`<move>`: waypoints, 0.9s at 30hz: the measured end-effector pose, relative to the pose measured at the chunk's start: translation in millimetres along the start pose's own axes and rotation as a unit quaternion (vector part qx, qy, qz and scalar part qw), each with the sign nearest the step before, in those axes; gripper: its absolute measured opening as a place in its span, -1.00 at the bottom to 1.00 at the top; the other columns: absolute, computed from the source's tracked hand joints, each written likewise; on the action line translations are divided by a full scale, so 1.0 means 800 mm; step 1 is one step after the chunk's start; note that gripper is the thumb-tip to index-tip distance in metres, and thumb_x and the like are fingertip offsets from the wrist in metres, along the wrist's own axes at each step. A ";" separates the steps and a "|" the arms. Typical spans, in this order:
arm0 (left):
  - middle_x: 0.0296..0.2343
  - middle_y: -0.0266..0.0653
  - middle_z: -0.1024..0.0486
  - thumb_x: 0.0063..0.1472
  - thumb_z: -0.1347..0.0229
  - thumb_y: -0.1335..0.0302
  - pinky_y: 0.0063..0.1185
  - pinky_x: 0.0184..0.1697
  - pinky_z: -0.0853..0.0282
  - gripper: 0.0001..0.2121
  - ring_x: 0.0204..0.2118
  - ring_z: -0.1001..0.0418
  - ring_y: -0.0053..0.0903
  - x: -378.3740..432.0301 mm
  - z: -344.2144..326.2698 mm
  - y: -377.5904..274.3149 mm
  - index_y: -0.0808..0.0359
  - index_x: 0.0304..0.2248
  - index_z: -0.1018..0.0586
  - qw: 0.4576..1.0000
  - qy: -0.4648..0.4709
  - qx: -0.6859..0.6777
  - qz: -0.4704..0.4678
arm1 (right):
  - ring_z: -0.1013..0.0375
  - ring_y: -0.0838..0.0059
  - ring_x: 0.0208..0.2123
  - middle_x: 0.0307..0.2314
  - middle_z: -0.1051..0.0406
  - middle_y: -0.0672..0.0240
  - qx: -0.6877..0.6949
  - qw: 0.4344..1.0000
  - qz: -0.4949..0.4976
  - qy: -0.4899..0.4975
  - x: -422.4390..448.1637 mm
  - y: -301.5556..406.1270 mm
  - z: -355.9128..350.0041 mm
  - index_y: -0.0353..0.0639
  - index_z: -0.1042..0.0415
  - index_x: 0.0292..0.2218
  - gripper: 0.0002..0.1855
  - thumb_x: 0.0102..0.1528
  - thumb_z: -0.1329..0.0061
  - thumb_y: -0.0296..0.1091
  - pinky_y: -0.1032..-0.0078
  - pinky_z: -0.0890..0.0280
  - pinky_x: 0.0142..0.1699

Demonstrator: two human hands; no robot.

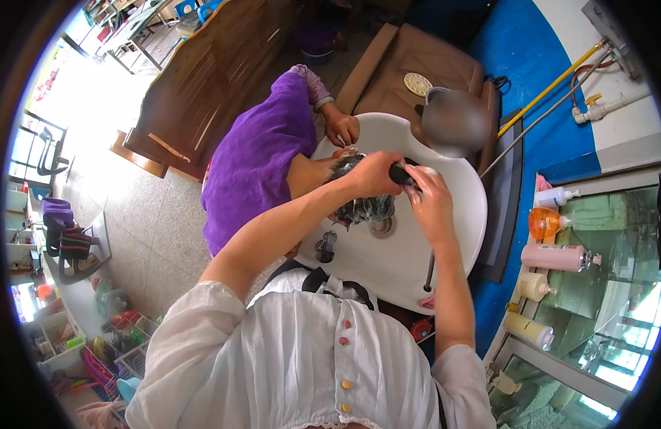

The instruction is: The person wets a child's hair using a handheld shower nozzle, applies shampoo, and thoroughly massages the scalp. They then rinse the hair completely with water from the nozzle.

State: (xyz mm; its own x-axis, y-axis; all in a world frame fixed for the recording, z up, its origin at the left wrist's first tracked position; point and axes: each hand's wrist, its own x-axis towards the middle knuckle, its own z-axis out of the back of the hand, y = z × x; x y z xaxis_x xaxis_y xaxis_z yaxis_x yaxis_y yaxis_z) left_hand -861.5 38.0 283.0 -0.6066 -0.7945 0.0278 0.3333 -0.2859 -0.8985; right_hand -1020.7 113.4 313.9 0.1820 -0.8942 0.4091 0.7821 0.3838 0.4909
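Observation:
A person in a purple cape [261, 161] bends over a white shampoo basin [459, 214], their wet hair [370, 209] covered in lather. Above that hair, my left hand [376, 171] is closed around a black handheld object [403, 176], perhaps a shower head. The fingers of my right hand [432, 198] grip its other end. Part of the object is hidden by my hands. The other person's hand [342, 127] rests at the basin's far left rim. Below the hair is the round drain [382, 228], with a dark fitting [326, 246] to its left.
Behind the basin stands a brown padded chair [432, 53] bearing a pale round disc [418, 84] and a blurred round thing [454, 123]. Several pump bottles [553, 256] line a ledge at right. A wooden bench back [202, 80] rises at upper left. Pipes [550, 88] slant along the wall.

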 end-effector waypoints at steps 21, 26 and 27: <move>-0.39 -0.13 -0.39 -0.22 -0.20 0.55 -0.46 -0.16 -0.31 -0.67 -0.26 -0.36 -0.23 -0.042 -0.145 0.017 0.34 -0.36 -0.45 0.995 -0.065 -0.025 -0.066 | -0.33 0.35 -0.09 -0.11 -0.32 0.15 0.726 0.506 -0.382 -0.266 -0.153 -0.043 -0.076 -0.32 -0.25 -0.09 -0.64 0.04 0.19 -0.50 0.42 -0.21 0.05; -0.26 -0.20 -0.41 0.10 -0.09 0.36 -0.47 -0.17 -0.33 -0.71 -0.21 -0.38 -0.33 -0.044 -0.168 0.017 0.29 -0.21 -0.41 0.967 -0.057 -0.245 0.034 | -0.30 0.31 -0.04 -0.10 -0.32 0.17 0.702 0.522 -0.383 -0.296 -0.139 -0.027 -0.019 -0.26 -0.27 -0.11 -0.71 0.11 0.15 -0.43 0.40 -0.19 0.08; -0.25 -0.22 -0.41 0.18 -0.03 0.31 -0.47 -0.17 -0.33 -0.73 -0.20 -0.39 -0.37 -0.044 -0.170 0.015 0.27 -0.17 -0.41 0.928 -0.047 -0.355 0.102 | -0.29 0.31 -0.03 -0.10 -0.33 0.17 0.691 0.525 -0.387 -0.312 -0.138 -0.030 -0.016 -0.26 -0.27 -0.11 -0.73 0.14 0.15 -0.41 0.39 -0.19 0.09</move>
State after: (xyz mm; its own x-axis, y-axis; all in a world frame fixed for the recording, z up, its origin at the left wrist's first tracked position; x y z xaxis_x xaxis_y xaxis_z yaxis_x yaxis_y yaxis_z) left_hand -934.4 135.3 211.2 -0.5056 -0.8465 -0.1670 -0.1449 0.2741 -0.9507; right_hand -1051.8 199.8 247.5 -0.4382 -0.8218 -0.3641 -0.7802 0.1466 0.6081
